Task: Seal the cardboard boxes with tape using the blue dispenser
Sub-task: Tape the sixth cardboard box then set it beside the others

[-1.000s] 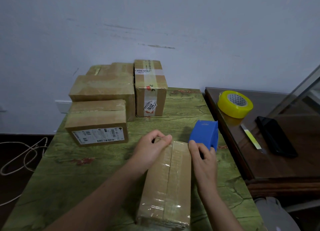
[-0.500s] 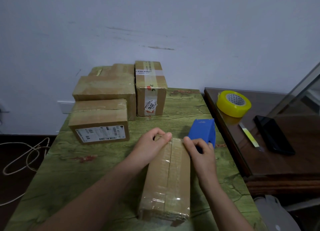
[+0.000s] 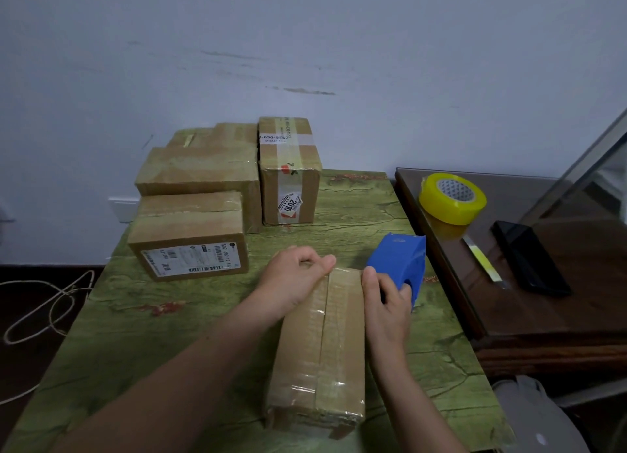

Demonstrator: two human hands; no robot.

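The left hand curls its fingers over the far edge of the box, probably to steady it on the green surface; the right hand grips the blue dispenser just beside that end, I think for taping; the box is closed, its contents hidden.

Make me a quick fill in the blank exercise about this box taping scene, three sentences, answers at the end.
1. The right hand grips the ____ dispenser.
2. The left hand holds the far end of the box, which lies on the ____ table.
3. The tape roll on the dark side table is ____.
Answers: blue; green; yellow.
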